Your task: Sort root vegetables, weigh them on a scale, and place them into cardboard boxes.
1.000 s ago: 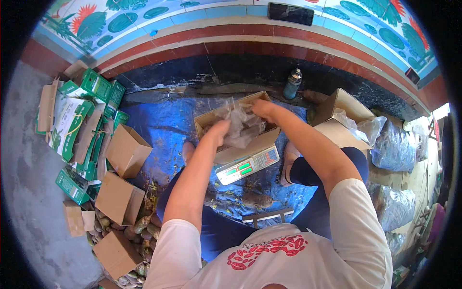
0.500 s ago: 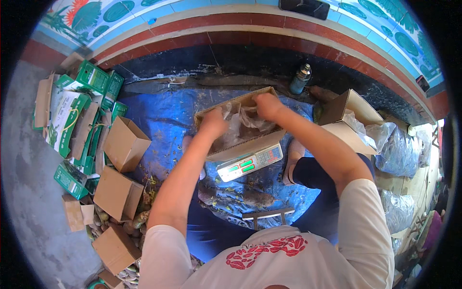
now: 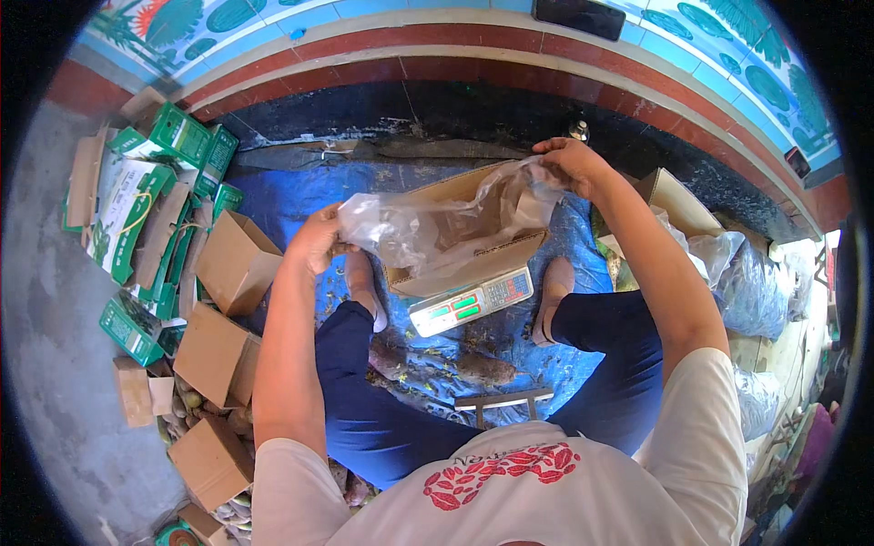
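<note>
A clear plastic bag (image 3: pixel 391 229) is stretched wide across an open cardboard box (image 3: pixel 478 259), hanging partly inside it. My left hand (image 3: pixel 319 238) is closed on the bag's left edge, just outside the box. At the far right corner, my right hand (image 3: pixel 574 167) grips the opposite edge, fingers partly bent. Under the box sits a white scale (image 3: pixel 472 304), its keypad and green-lit displays showing at the front. The bag covers much of the box's inside.
A blue tarp (image 3: pixel 291 196) lies beneath. Empty cardboard boxes (image 3: pixel 211 353) and green cartons (image 3: pixel 118 227) crowd the left, beside several root vegetables. A bag-lined box (image 3: pixel 678 205) and filled plastic bags (image 3: pixel 751 291) stand right. Behind my right hand is a bottle (image 3: pixel 579 130).
Both hands have come up out of the box and spread apart, left hand leftward, right hand rightward. The bag, earlier bunched inside the box, is now pulled open above its rim.
</note>
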A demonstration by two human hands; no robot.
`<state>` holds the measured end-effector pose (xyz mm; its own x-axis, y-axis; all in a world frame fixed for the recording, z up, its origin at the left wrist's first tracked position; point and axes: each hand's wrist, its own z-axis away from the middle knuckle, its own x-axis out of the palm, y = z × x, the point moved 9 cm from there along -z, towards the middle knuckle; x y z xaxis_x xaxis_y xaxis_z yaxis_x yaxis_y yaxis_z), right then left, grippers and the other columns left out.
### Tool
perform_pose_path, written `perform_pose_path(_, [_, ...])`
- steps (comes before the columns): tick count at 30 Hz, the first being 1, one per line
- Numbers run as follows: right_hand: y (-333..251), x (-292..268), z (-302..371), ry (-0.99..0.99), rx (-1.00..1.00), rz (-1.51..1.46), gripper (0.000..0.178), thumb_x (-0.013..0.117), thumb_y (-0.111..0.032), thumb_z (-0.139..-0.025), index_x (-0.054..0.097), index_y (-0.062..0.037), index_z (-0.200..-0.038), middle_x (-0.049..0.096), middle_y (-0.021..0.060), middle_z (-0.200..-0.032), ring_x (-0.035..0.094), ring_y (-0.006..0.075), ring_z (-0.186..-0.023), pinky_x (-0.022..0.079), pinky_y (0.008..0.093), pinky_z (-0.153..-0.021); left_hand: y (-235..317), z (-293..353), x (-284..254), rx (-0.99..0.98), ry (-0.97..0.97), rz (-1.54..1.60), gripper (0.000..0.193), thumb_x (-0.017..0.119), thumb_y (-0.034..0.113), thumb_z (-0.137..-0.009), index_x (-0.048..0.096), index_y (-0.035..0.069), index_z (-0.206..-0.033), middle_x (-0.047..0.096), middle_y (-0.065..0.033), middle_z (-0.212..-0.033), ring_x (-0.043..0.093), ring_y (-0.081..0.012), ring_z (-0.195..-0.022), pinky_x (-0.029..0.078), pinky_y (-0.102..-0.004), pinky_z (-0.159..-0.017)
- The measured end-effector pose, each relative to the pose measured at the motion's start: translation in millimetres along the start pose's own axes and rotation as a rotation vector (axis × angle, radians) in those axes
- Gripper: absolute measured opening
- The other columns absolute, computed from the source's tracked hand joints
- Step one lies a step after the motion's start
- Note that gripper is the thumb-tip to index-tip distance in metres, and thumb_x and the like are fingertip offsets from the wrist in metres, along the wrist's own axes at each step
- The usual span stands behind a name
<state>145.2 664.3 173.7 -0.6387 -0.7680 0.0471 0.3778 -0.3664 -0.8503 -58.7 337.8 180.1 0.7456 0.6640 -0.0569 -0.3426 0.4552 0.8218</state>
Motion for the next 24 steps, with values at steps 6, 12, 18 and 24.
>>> perform_pose_path(6, [13,-4,-20,0.011,-0.065,0.074,0.018,0.051,-0.012,-0.084,0.057,-0.0018,-0.097,0.06,0.0057,-0.081,0.055,0.0133,-0.066,0.046,0.0269,-0.055,-29,-18,-29,0.025,-0.097,0.139,0.033,0.055,0.025,-0.081,0.052,0.007,-0.109,0.059,-0.0044,-0.095,0.057,-0.0175,-0.081,0.047,-0.0327,-0.069])
perform_pose_path(12, [3,-1,-17,0.064,-0.084,0.24,0.032,0.06,-0.026,-0.08,0.057,-0.0032,-0.101,0.059,0.0052,-0.086,0.053,0.0127,-0.072,0.044,0.0265,-0.063,41,6,-31,0.16,0.311,-0.098,0.041,0.061,0.031,-0.077,0.052,0.006,-0.109,0.056,-0.0097,-0.104,0.053,-0.021,-0.095,0.041,-0.037,-0.08])
perform_pose_path(18, [-7,19,-13,-0.22,-0.258,0.248,0.035,0.065,-0.027,-0.076,0.057,-0.0057,-0.102,0.059,0.0035,-0.086,0.053,0.0126,-0.075,0.043,0.0264,-0.068,96,45,72,0.942,0.278,-1.041,0.036,0.063,0.025,-0.074,0.056,-0.001,-0.099,0.055,-0.0138,-0.107,0.053,-0.0227,-0.098,0.041,-0.0371,-0.076])
perform_pose_path(24, [-5,11,-26,-0.031,-0.259,0.431,0.017,0.059,-0.022,-0.08,0.06,-0.0059,-0.087,0.054,0.0016,-0.069,0.048,0.0108,-0.063,0.04,0.0264,-0.057,31,-30,29,0.372,0.09,-0.304,0.015,0.06,0.014,-0.077,0.06,0.0,-0.077,0.06,-0.0056,-0.075,0.054,-0.0139,-0.067,0.041,-0.0278,-0.061])
